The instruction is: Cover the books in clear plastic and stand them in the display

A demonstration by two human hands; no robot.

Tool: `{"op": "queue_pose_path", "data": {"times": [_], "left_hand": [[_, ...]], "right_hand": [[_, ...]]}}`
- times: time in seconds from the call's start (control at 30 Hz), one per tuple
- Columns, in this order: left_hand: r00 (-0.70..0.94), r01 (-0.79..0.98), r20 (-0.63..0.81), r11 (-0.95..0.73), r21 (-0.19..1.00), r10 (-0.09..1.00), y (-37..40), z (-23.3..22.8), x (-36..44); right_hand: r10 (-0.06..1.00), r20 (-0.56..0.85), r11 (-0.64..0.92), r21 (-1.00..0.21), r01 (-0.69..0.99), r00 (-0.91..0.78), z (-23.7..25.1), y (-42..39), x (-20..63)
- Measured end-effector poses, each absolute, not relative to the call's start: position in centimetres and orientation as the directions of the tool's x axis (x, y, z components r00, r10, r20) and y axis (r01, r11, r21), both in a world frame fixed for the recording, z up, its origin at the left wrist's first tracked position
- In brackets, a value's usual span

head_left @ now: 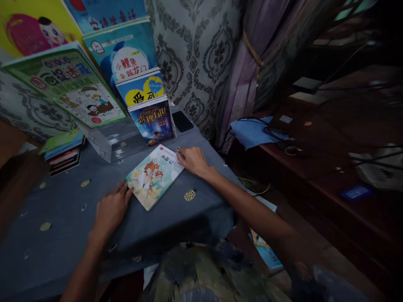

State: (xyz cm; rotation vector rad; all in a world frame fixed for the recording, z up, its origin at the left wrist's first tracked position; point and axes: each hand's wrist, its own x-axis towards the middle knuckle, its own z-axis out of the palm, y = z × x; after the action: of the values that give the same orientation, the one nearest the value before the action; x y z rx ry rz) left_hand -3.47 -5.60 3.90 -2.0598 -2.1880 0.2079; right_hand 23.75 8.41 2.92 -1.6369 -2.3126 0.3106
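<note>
A thin picture book (155,176) with a pale green cover lies face up and at a slant on the cloth-covered table. Its cover shows painted figures and a red-brown umbrella shape. At its left edge, my left hand (112,207) has its fingers together, with thumb and fingertips gripping the corner. My right hand (194,161) is closed at the upper right corner, its curled fingers pinching the edge. What lies under those fingertips is hidden. Just behind this book, a dark blue book (153,121) stands at the front of a clear acrylic rack (103,144).
Several upright children's books, including a green one (85,90), fill the rack. A book stack (64,153) sits at the left and a black phone (182,121) by the curtain. Beyond the table's right edge are a dark red surface (315,184), cables and a blue cloth (255,132).
</note>
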Motion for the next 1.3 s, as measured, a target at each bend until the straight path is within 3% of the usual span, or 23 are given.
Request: {"op": "queue_pose_path", "data": {"times": [0.13, 0.27, 0.37, 0.47, 0.63, 1.1, 1.3], "left_hand": [[-0.146, 0.976, -0.112, 0.125, -0.18, 0.983, -2.9, 5.3, -4.2], [-0.109, 0.963, -0.061, 0.09, -0.255, 0.992, -1.4, 5.8, -3.0], [0.031, 0.973, 0.066, -0.015, -0.23, 0.997, -1.0, 5.2, -0.1], [0.283, 0.957, 0.154, -0.267, -0.118, 0.947, -0.8, 3.8, 3.7], [0.442, 0.893, 0.138, -0.42, -0.16, 0.886, 0.1, 2.1, 8.4], [0.439, 0.888, 0.146, -0.403, -0.22, 0.887, 0.7, 1.1, 9.4], [0.413, 0.903, 0.143, -0.385, -0.189, 0.9, 0.7, 1.2, 9.5]], "right_hand": [[0.922, 0.123, 0.384, -0.412, 0.826, -0.367, 2.6, 8.2, 23.8], [0.905, 0.212, 0.418, -0.607, 0.676, -0.369, 1.2, 9.2, 24.2], [0.908, 0.211, 0.387, -0.756, 0.528, -0.363, 0.2, 10.1, 24.7], [0.907, 0.173, 0.341, -0.838, 0.426, -0.385, -0.3, 10.5, 24.9], [0.915, 0.158, 0.3, -0.882, 0.365, -0.371, -0.2, 10.3, 25.1], [0.907, 0.237, 0.345, -0.892, 0.292, -0.349, 0.1, 10.0, 25.7], [0.864, 0.172, 0.287, -0.94, 0.184, -0.473, 0.2, 10.2, 26.0]]}}
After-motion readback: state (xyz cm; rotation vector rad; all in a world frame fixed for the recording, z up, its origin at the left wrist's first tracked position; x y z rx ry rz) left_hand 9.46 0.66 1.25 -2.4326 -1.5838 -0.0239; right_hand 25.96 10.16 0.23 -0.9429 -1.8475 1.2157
